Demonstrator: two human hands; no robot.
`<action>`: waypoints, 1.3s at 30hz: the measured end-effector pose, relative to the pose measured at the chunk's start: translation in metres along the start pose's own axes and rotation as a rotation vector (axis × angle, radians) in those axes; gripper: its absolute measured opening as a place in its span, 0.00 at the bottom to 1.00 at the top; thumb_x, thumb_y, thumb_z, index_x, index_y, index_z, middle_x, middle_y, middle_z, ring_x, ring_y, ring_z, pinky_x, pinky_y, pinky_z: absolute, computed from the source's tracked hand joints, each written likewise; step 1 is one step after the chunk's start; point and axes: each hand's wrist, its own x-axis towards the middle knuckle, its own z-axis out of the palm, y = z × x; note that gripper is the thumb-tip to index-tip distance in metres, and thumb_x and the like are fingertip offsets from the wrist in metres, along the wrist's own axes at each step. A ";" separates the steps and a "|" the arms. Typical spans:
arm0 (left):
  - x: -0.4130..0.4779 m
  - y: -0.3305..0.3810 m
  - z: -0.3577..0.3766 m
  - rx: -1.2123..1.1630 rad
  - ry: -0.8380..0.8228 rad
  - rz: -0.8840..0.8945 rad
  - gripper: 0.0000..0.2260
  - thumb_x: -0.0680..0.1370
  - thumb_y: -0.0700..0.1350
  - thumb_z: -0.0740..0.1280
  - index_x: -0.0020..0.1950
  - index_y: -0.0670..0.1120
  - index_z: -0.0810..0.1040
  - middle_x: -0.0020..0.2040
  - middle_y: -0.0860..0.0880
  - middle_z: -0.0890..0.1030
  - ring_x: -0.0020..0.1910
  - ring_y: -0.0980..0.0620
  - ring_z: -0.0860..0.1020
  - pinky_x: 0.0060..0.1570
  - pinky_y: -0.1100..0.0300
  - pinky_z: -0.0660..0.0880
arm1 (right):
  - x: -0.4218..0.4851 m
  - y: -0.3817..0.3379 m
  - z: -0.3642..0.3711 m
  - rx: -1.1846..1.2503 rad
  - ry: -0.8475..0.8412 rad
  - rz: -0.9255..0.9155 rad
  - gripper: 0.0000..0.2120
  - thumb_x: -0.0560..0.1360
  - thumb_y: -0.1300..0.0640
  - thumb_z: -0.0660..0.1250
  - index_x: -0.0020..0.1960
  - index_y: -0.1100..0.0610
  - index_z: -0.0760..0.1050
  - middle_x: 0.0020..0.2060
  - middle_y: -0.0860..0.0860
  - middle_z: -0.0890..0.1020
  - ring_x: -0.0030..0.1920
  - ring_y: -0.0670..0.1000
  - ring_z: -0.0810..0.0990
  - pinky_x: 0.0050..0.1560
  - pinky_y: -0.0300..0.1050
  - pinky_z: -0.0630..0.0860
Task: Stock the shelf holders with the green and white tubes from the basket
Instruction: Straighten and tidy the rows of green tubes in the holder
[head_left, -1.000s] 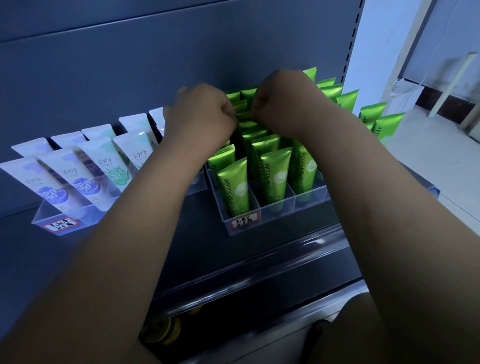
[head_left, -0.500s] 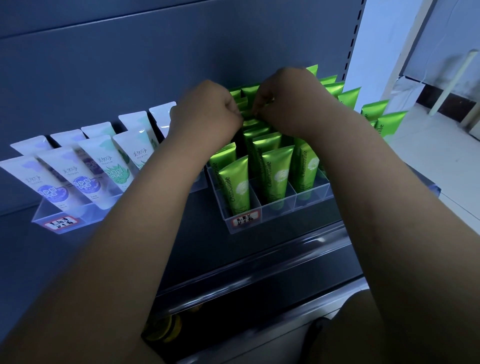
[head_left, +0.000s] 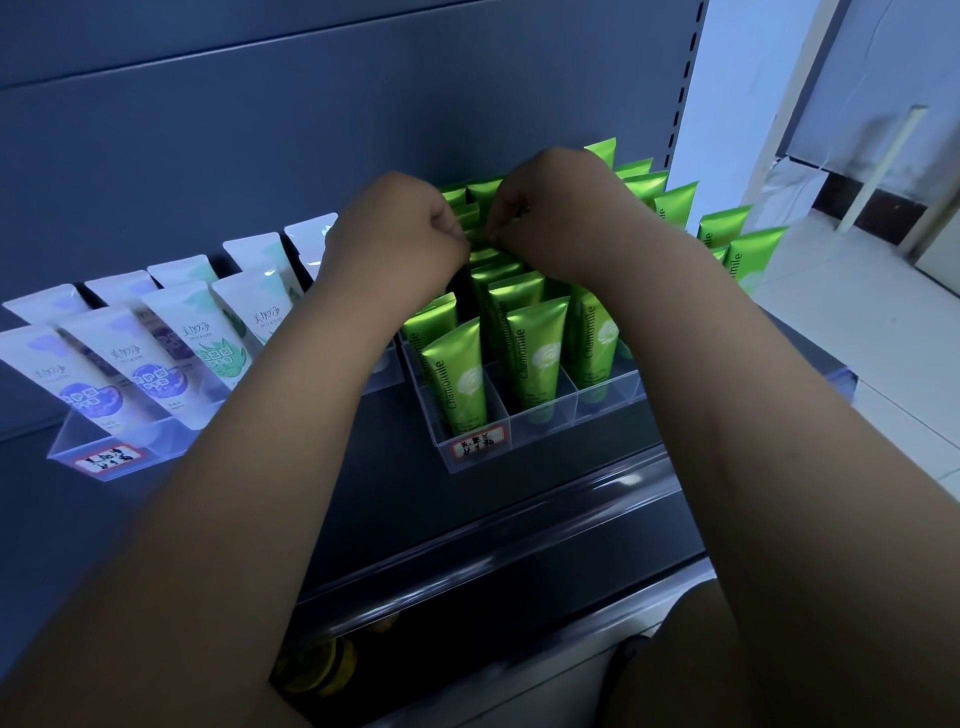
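Shelf (head_left: 395, 431); fingers (head_left: 503, 222) pinching rear green tube (head_left: 478, 243)

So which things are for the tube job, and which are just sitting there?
For the job:
green tubes
white tubes
right holder
left holder
left hand and right hand, both curled at the back green tubes

Just there:
price label
yellow things on the lower shelf
floor

Lighting: dim, bluish across shelf back panel (head_left: 260, 130); brighter daylight on floor (head_left: 857, 322) at right. Glare: sheen on green tubes (head_left: 535, 353), shelf-front rail (head_left: 571, 499). Distortion: wide-angle bowing at edges.
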 end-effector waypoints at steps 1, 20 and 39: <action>0.000 0.000 0.000 -0.004 -0.001 -0.002 0.04 0.71 0.46 0.69 0.40 0.52 0.85 0.42 0.56 0.83 0.47 0.50 0.81 0.53 0.49 0.80 | 0.000 0.000 0.000 0.014 0.004 0.010 0.10 0.76 0.53 0.67 0.52 0.49 0.86 0.52 0.52 0.84 0.58 0.58 0.79 0.56 0.49 0.78; 0.008 -0.004 -0.001 -0.159 0.183 -0.016 0.06 0.72 0.45 0.68 0.42 0.54 0.84 0.42 0.56 0.84 0.47 0.51 0.83 0.50 0.50 0.81 | 0.009 0.010 0.002 0.012 0.125 0.038 0.11 0.75 0.57 0.64 0.50 0.53 0.86 0.47 0.55 0.84 0.51 0.60 0.80 0.53 0.51 0.79; 0.028 -0.010 0.010 0.140 0.088 0.110 0.06 0.73 0.47 0.69 0.44 0.54 0.86 0.42 0.54 0.81 0.56 0.41 0.77 0.56 0.45 0.77 | 0.025 0.018 0.008 0.015 0.045 0.033 0.11 0.75 0.56 0.66 0.52 0.51 0.86 0.51 0.53 0.84 0.57 0.59 0.80 0.60 0.53 0.78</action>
